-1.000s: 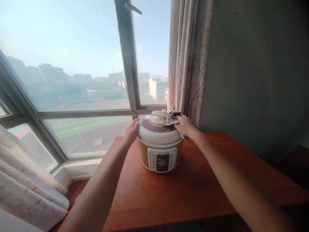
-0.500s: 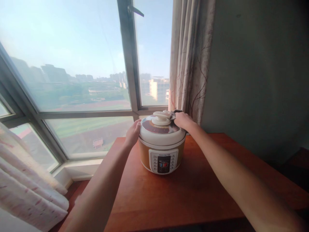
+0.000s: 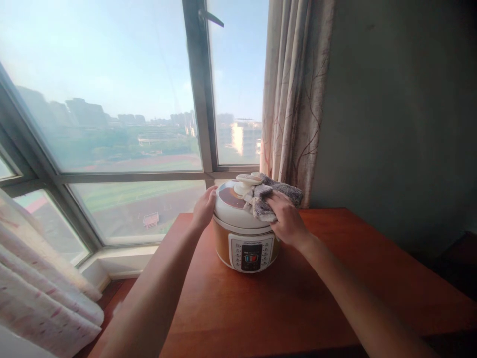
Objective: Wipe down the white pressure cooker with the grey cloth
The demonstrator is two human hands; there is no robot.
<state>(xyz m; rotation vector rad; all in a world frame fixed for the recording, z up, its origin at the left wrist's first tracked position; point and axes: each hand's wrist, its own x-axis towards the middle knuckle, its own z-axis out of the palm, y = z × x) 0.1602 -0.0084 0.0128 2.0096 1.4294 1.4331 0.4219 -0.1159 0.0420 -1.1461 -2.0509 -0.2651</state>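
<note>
Cooker (image 3: 242, 228) upright on far left part of red-brown table (image 3: 276, 308), control panel (image 3: 251, 252) facing near side. Grey cloth (image 3: 263, 208) bunched over right part of lid (image 3: 231, 211), just beside white knob (image 3: 249, 179). Right hand (image 3: 288, 219) grasping cloth. Left hand (image 3: 204, 208) against lid's left side; cannot tell whether gripping. Window (image 3: 112, 64) beyond, far left; curtain (image 3: 288, 99) behind, far right.

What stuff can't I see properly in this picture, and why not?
All in the head view:
- Right side of the lid: covered by the gray cloth and right hand.
- Back of the cooker: hidden by its own front.
- Small writing on the control panel: too tiny to read.
- Rest of the left curtain: cut off by the picture's edge.
</note>
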